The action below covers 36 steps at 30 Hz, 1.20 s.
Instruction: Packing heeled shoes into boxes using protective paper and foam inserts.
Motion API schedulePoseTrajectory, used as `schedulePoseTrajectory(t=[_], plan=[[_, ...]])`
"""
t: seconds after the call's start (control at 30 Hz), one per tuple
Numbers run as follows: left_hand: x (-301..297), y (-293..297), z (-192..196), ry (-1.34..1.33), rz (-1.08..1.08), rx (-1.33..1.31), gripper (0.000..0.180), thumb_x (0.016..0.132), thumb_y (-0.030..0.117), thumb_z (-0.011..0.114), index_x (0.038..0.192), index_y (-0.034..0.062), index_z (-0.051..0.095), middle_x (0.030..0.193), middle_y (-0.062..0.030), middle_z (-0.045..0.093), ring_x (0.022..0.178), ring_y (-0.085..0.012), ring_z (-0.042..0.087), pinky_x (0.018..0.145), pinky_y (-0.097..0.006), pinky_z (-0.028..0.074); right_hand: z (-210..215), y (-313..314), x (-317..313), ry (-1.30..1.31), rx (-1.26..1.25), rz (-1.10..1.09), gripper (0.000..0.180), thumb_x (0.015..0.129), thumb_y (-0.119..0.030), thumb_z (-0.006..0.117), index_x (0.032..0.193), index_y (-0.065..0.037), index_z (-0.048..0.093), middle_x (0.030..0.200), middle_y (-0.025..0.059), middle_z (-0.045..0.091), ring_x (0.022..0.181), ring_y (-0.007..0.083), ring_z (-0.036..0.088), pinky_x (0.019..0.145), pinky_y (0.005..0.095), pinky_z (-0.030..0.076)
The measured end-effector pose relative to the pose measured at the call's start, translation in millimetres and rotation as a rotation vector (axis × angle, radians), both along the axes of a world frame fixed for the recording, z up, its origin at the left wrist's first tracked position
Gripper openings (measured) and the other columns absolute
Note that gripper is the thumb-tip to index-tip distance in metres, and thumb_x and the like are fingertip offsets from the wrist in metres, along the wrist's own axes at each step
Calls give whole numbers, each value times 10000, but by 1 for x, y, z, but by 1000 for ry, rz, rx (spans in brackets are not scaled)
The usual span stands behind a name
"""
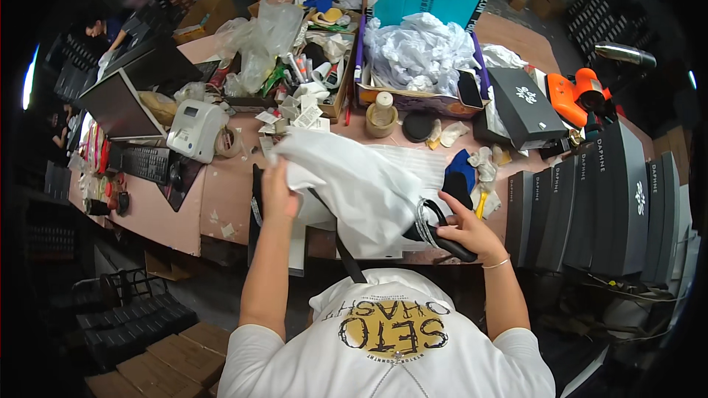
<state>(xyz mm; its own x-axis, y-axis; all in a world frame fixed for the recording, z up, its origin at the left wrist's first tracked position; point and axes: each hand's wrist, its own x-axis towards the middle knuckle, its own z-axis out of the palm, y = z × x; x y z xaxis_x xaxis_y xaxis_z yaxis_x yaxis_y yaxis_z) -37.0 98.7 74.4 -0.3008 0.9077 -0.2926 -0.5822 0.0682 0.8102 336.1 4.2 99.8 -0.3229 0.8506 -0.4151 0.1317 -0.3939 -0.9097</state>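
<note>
My left hand [279, 193] grips the edge of a large white sheet [361, 184], probably thin wrapping paper, lifted and billowing over the table's front edge. My right hand [473, 231] is closed around a black sandal [453, 245] with glittering silver straps, at the sheet's right end. The sheet hides part of the sandal. Left of my left wrist, another black piece with a silver glittering band [256, 203] shows; most of it is out of sight. Under the sheet lies more white, creased paper [417, 166]. A dark blue cloth-like piece [461, 166] lies beyond my right hand.
Dark grey shoe boxes [582, 199] stand in a row at the right. Behind are a box of crumpled white paper [420, 51], an open grey box [527, 107] and an orange tape dispenser [571, 96]. A label printer [195, 131], monitor [122, 107] and keyboard [140, 162] stand left.
</note>
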Motion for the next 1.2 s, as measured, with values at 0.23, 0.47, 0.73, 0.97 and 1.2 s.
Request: schedulePoseTrajectory(t=[0.23, 0.47, 0.73, 0.97, 1.2], plan=[[100, -32, -28, 1594, -1256, 644, 327, 732, 243, 669, 951, 4, 630, 1216, -216, 525, 1176, -315, 486, 1035, -532, 302, 4, -4, 4, -280, 272, -376, 628, 825, -102, 688, 1367, -17, 383, 951, 97, 582, 791, 110, 561, 622, 220, 476], [102, -76, -63, -86, -874, -228, 538, 924, 509, 489, 1182, 43, 560, 1039, -86, 615, 942, -188, 596, 842, -352, 470, -14, -13, -68, -247, 281, -281, 543, 826, -152, 690, 1295, -65, 429, 875, 89, 569, 594, 100, 567, 559, 238, 447], [73, -109, -52, -710, -561, -422, 405, 936, 405, 525, 1106, 38, 554, 965, -115, 643, 872, -237, 647, 775, -365, 538, 16, -29, -121, -446, 1084, 401, 299, 791, -145, 691, 1044, -13, 603, 1093, 161, 562, 960, 353, 555, 821, 399, 456], [75, -156, -43, -179, -554, -144, 722, 778, -63, 555, 1380, 143, 215, 1183, -149, 471, 1074, -218, 538, 841, -352, 512, -11, 14, -137, -466, 741, 256, 322, 790, -180, 689, 1044, -4, 596, 943, 174, 598, 835, 337, 600, 711, 388, 495], [85, -168, -34, 122, -473, -75, 859, 778, -41, 591, 1428, 82, 43, 1245, -168, 408, 1102, -197, 496, 840, -293, 497, -67, 18, -171, -434, 586, 111, 339, 704, -153, 689, 969, 15, 560, 858, 196, 590, 768, 375, 589, 697, 417, 482]])
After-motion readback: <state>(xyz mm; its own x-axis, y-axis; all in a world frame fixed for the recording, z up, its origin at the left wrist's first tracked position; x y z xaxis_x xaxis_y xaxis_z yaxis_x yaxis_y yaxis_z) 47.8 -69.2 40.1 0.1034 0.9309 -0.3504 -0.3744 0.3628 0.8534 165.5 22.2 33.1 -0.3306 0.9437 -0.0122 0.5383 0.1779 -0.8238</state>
